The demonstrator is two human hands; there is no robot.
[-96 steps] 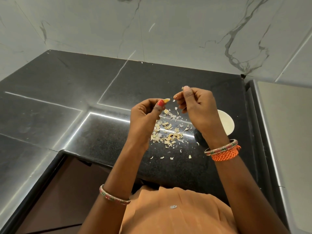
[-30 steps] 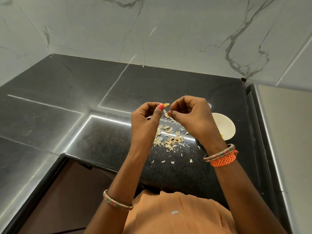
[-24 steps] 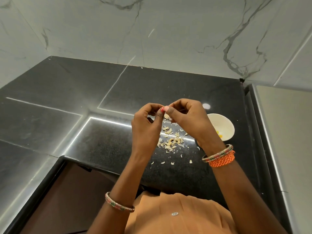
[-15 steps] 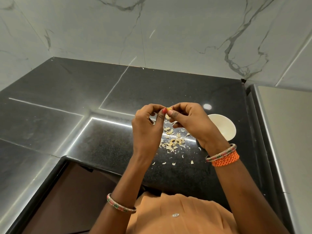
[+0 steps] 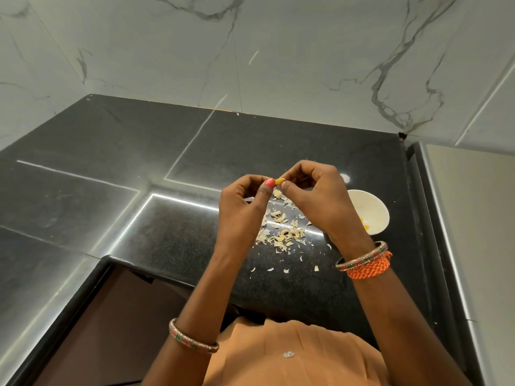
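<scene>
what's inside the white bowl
A few small yellow pieces lie in the white bowl, toward its near side. The right hand covers the bowl's left part, so anything there is hidden.

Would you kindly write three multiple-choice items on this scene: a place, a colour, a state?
1. Where does the white bowl stand relative to the peel scraps? A) left B) right C) on top
2. What colour is the countertop? A) black B) white C) green
3. How is the yellow piece held? A) in the bowl B) pinched between both hands C) on the countertop
Answers: 1 B, it shows beyond the right hand; 2 A, dark polished stone; 3 B, left hand and right hand meet on it.
</scene>
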